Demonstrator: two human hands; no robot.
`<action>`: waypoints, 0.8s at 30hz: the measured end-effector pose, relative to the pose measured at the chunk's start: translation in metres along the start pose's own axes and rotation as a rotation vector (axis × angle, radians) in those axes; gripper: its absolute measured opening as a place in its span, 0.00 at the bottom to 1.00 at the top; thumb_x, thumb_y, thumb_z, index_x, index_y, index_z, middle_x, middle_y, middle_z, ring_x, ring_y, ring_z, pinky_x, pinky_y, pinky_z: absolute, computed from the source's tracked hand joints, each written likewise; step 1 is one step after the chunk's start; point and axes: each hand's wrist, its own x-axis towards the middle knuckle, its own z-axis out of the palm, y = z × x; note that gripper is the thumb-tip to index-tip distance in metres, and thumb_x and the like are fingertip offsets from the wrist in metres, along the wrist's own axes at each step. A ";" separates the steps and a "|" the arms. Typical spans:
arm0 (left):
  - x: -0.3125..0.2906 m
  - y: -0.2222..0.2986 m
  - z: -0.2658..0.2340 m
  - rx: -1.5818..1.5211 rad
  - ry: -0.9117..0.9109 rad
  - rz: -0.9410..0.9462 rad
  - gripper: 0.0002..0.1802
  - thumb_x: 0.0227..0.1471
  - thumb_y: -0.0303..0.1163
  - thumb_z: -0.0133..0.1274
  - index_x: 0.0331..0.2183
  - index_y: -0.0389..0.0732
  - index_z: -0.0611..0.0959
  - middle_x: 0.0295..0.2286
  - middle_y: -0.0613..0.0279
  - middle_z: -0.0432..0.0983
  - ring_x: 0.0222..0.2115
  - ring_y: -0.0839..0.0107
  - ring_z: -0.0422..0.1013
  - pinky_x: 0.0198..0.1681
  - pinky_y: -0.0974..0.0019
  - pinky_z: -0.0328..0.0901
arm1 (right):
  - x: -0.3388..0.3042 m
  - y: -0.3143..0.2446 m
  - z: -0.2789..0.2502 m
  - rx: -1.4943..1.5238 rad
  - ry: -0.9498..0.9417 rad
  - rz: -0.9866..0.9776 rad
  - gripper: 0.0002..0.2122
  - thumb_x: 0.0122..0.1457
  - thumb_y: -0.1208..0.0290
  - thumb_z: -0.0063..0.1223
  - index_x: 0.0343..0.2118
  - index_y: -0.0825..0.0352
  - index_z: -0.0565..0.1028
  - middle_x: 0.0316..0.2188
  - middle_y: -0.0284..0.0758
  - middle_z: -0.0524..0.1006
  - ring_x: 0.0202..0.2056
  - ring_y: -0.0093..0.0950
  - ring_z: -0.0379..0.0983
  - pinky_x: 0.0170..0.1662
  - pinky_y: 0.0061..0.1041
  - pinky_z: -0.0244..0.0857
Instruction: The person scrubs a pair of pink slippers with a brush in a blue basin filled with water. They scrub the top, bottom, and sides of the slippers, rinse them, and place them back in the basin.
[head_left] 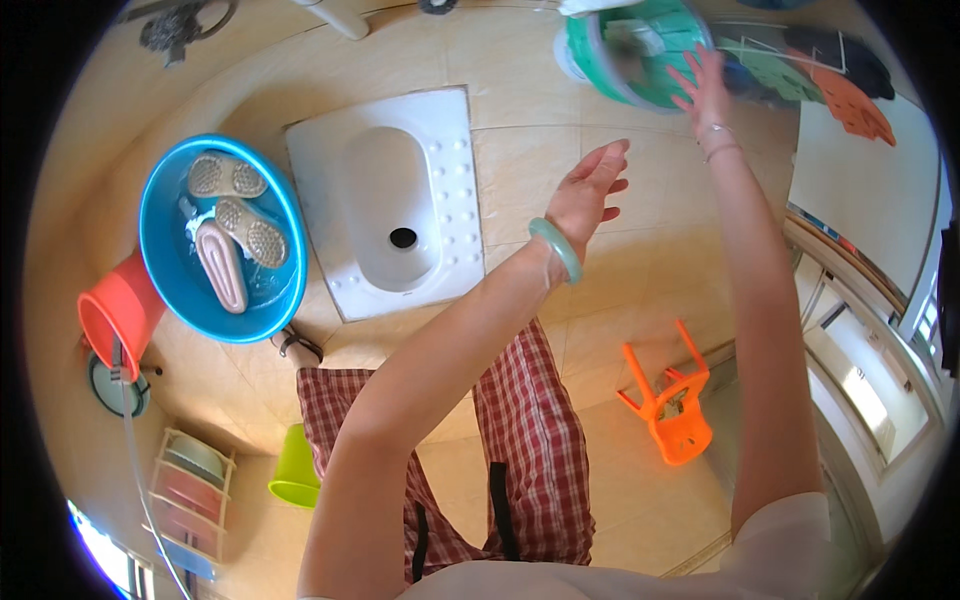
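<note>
My right hand (708, 92) reaches to the far right with its fingers spread, beside the rim of a green bin (592, 62). From this view I cannot tell whether it touches the bin. Nothing shows in that hand. My left hand (588, 190), with a pale green bangle (555, 249) at its wrist, hovers over the tiled floor. Its fingers are loosely bent and apart, with nothing visible in them. At the left, a blue basin (156, 262) holds two shoes, one (222, 175) above the other (252, 234), soles up, and a pale pink oblong thing (221, 266).
A white squat toilet (385, 200) lies between basin and bin. Left are a red bucket (130, 300), a rack (190, 490) and a lime-green bucket (294, 470). An orange stool (681, 435) stands right. Gloves or cloths, one orange (850, 105), hang by the bin.
</note>
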 end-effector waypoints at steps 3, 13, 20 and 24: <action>-0.004 0.010 -0.014 -0.063 -0.013 0.095 0.36 0.62 0.60 0.33 0.61 0.45 0.65 0.59 0.58 0.61 0.59 0.64 0.57 0.59 0.59 0.54 | -0.042 -0.011 0.026 0.648 -0.231 0.082 0.36 0.64 0.37 0.23 0.64 0.64 0.54 0.64 0.40 0.60 0.61 0.43 0.61 0.62 0.53 0.51; -0.087 0.069 -0.154 -0.219 0.269 0.332 0.33 0.62 0.54 0.41 0.58 0.39 0.68 0.54 0.58 0.67 0.54 0.67 0.63 0.56 0.61 0.59 | -0.192 -0.006 0.226 0.887 -0.554 0.357 0.27 0.66 0.50 0.38 0.58 0.68 0.65 0.56 0.41 0.68 0.56 0.35 0.64 0.60 0.39 0.58; -0.218 0.068 -0.313 -0.161 0.589 0.347 0.25 0.59 0.46 0.53 0.54 0.45 0.75 0.42 0.69 0.76 0.42 0.77 0.68 0.45 0.70 0.62 | -0.319 0.028 0.408 0.613 -0.811 0.530 0.17 0.64 0.62 0.49 0.54 0.61 0.72 0.51 0.32 0.74 0.47 0.27 0.70 0.52 0.30 0.63; -0.230 0.025 -0.404 0.085 0.822 0.373 0.28 0.55 0.35 0.58 0.56 0.40 0.72 0.50 0.60 0.72 0.48 0.72 0.68 0.46 0.69 0.64 | -0.347 0.055 0.460 0.174 -0.796 0.480 0.23 0.61 0.61 0.54 0.58 0.60 0.69 0.55 0.29 0.71 0.52 0.26 0.69 0.51 0.27 0.63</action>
